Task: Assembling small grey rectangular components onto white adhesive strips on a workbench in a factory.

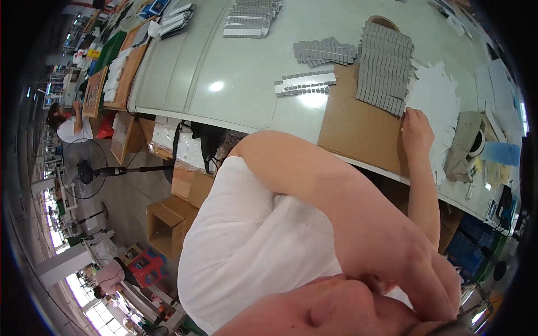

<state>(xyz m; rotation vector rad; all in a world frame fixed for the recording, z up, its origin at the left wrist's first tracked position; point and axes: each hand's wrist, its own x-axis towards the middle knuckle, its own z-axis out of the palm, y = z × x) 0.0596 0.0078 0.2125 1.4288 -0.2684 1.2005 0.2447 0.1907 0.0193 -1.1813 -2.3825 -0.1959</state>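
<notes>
My right hand (418, 133) is at the near right corner of a stack of grey segmented strips (384, 64). Its fingers are bunched together and pinch the end of the lowest strip. The stack lies partly on a brown cardboard sheet (350, 120), beside a pile of white jagged-edged sheets (434, 92). My left arm is folded across in front of me, and my left hand (430, 274) is bent back close to my head with its fingers hidden. Left of the stack lie more grey strips (325, 51) and some white-and-grey strips (305, 84).
Further bundles of strips (252, 19) rest toward the table's far side. A tape roll (476, 144) and a blue translucent piece (500, 153) lie at the right. A standing fan (85, 171), cardboard boxes (168, 224) and two other people are off to the left.
</notes>
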